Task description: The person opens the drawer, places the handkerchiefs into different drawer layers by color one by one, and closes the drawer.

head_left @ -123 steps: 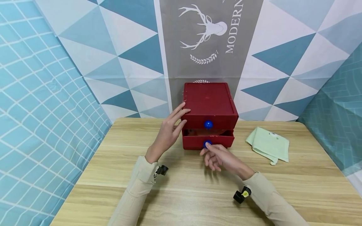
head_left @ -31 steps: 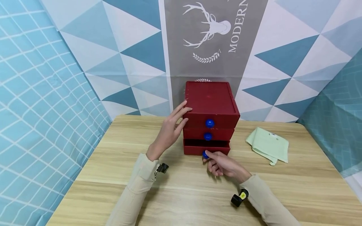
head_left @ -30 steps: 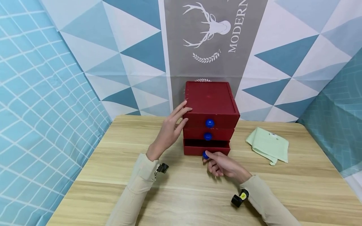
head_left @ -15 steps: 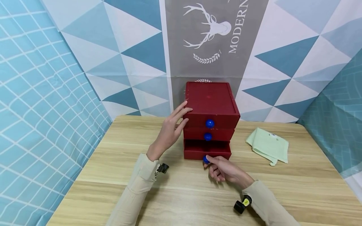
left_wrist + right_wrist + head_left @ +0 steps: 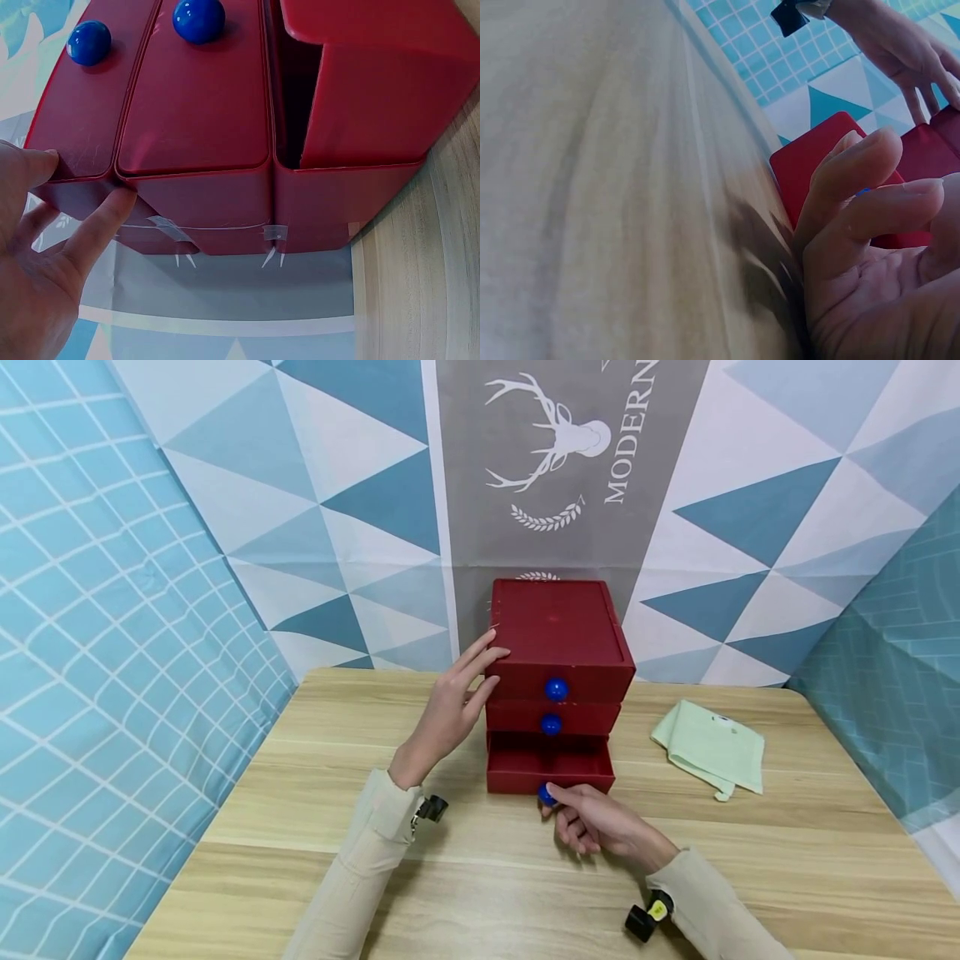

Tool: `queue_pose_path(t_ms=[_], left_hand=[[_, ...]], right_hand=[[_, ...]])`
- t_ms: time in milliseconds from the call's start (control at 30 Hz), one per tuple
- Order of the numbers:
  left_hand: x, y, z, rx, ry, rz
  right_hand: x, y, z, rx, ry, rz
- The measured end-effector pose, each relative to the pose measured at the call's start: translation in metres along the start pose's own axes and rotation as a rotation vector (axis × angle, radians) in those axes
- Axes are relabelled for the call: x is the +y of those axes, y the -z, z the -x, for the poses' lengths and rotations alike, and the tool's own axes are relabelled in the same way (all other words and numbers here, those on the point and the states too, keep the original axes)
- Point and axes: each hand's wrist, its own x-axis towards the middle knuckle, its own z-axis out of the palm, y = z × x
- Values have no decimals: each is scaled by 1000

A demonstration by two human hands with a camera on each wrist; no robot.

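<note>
A dark red cabinet of three drawers stands at the back of the table, each drawer with a round blue knob. The bottom drawer is pulled well out, and no contents show in its visible part. My right hand pinches the bottom drawer's blue knob between thumb and finger; in the right wrist view the fingers mostly cover that knob. My left hand rests its straight, spread fingers on the cabinet's left side and top edge. In the left wrist view the upper two drawers are closed.
A folded pale green cloth lies on the wooden table, right of the cabinet. Behind the cabinet hangs a patterned wall cloth with a deer print. Strips of clear tape cross the cabinet's side.
Earlier my right hand was at the middle drawer's knob with that drawer ajar; that drawer is now closed. The bottom drawer has come further out toward me. My left hand has stayed at the cabinet.
</note>
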Motion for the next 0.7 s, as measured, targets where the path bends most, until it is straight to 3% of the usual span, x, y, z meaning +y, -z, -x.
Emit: queue_pose_path(t_ms=[700], left_hand=[[1,0,0,0,1,0]], right_hand=[[10,-13,20,-111,-47,-64]])
